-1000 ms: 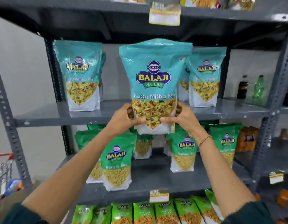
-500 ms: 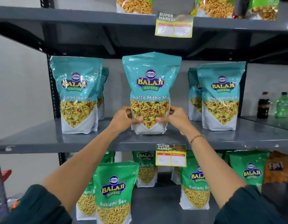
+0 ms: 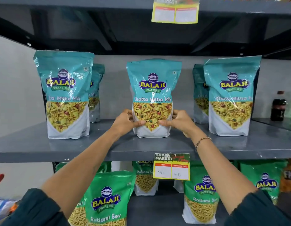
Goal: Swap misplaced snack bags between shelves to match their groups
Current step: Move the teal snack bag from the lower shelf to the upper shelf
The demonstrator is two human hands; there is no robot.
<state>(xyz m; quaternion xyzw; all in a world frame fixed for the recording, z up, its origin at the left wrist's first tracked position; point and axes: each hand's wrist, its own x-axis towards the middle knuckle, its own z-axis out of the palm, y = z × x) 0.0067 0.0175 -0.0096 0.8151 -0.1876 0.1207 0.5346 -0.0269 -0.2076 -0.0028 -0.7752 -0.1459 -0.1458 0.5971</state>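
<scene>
The grey metal shelf (image 3: 43,144) at chest height now carries the load: the teal plastic Khatta Mitha Mix pouch (image 3: 153,88) that a second ago hung in the air in front of the rack stands upright on it, its white base flat on the metal, in the gap between the teal pouch on the left (image 3: 64,88) and the teal pouch on the right (image 3: 231,90), apart from both. It has gone steadily back and down over the last second, from lifted clear of the shelf edge to seated on the shelf.

Below, the lower shelf shows only green Ratlami Sev pouches (image 3: 107,204), so by my reading the teal pouch has reached its own group and this half of the swap is nearly done.

The left hand (image 3: 125,123) and right hand (image 3: 180,121) both clasp the pouch low down, thumbs across its clear window, fingers (image 3: 177,112) wrapped round the sides. The grip has not been let go. What likely remains is to release and check that it stands alone.
</scene>
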